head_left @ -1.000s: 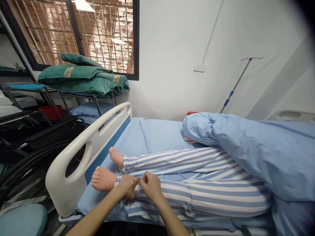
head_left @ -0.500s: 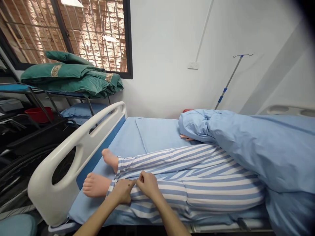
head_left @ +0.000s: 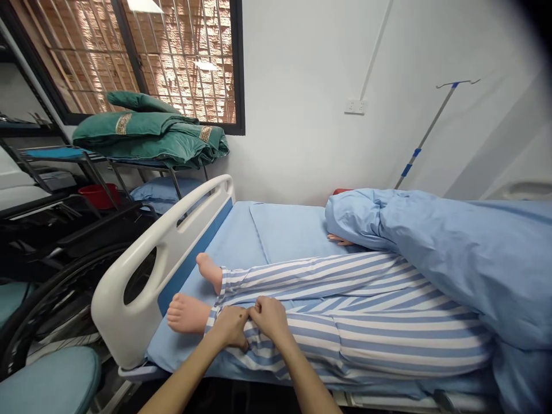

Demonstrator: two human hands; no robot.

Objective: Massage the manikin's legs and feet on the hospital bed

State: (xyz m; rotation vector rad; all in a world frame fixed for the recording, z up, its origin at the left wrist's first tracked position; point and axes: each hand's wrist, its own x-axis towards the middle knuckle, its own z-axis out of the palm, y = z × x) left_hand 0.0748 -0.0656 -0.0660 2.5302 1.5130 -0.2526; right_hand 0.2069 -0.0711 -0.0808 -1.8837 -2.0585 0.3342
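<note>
A figure with smooth, manikin-like feet lies on the bed in blue-and-white striped trousers [head_left: 371, 339]. My left hand [head_left: 233, 325] lies over the near lower leg just above the ankle, its thumb down the near side and its fingers bent over the trouser leg. Close beside it, almost touching, my right hand [head_left: 271, 318] is closed on the same trouser leg a little higher up the shin. Its fingertips are partly hidden. The near bare foot [head_left: 187, 313] points up left of my hands, and the far foot [head_left: 210, 271] rests behind it.
A bunched blue quilt [head_left: 435, 247] covers the upper body; a hand [head_left: 339, 239] pokes out below it. The white footboard [head_left: 116, 287] stands left. Beyond are a wheelchair [head_left: 26, 322], folded green bedding [head_left: 150, 135] and a drip pole [head_left: 426, 135]. A teal stool [head_left: 52, 382] sits front left.
The view has turned somewhat left, so everything sits further right and more of the wheelchair and stool shows. Both hands remain on the near lower leg, with little visible change in their grip.
</note>
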